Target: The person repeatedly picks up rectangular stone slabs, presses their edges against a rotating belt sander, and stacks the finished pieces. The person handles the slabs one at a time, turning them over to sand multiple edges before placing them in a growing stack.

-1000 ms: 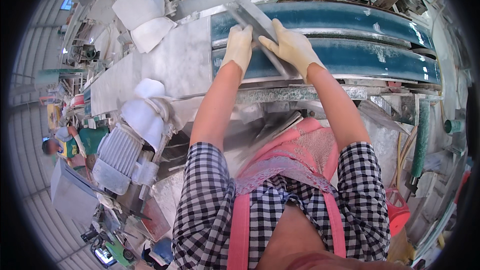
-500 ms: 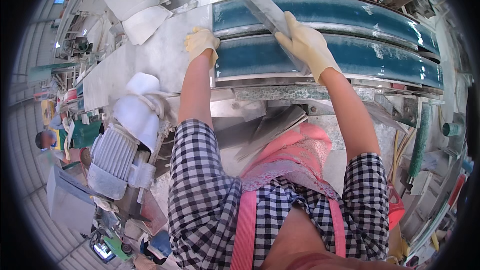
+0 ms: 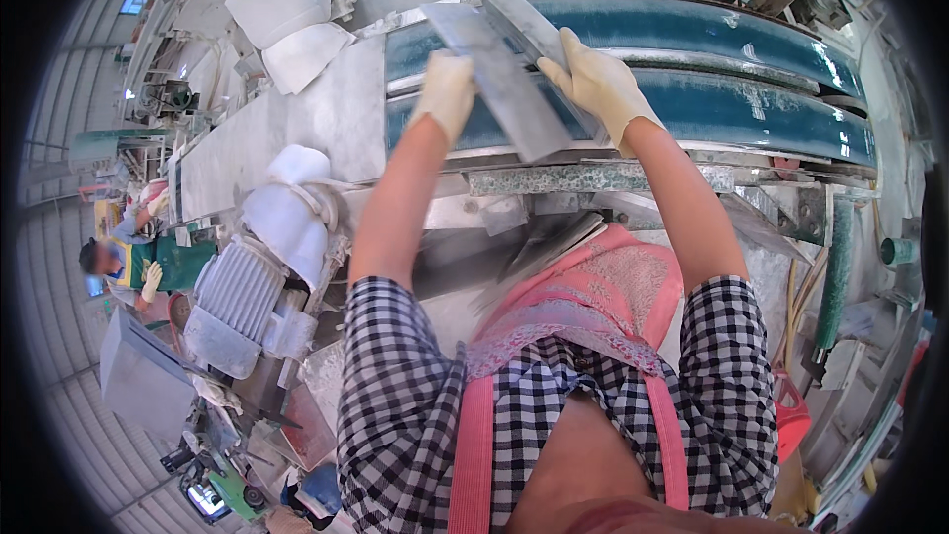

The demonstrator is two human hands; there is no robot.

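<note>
In cream-coloured gloves, both my hands are over two teal conveyor belts. My left hand point(image 3: 447, 97) is closed on the left edge of a flat grey strip point(image 3: 506, 89), which slants over the belts and is slightly blurred. Beside it, a second long grey strip point(image 3: 522, 18) leans at a similar slant, partly covered by the first. My right hand point(image 3: 600, 84) grips this second strip along its right edge, thumb toward the left. The far belt point(image 3: 692, 25) and the near belt point(image 3: 692, 104) run off to the right beneath the strips.
A pale metal plate point(image 3: 336, 109) adjoins the belts on the left. Below it stands a dusty ribbed motor point(image 3: 237, 299). A green-speckled rail point(image 3: 603, 180) runs along the near side. Further left, another person point(image 3: 124, 257) in gloves and a green apron is at work.
My left hand has left the plate's edge by the belts, moved right, and now has a grey strip in it. My right hand stays nearly in place on its strip.
</note>
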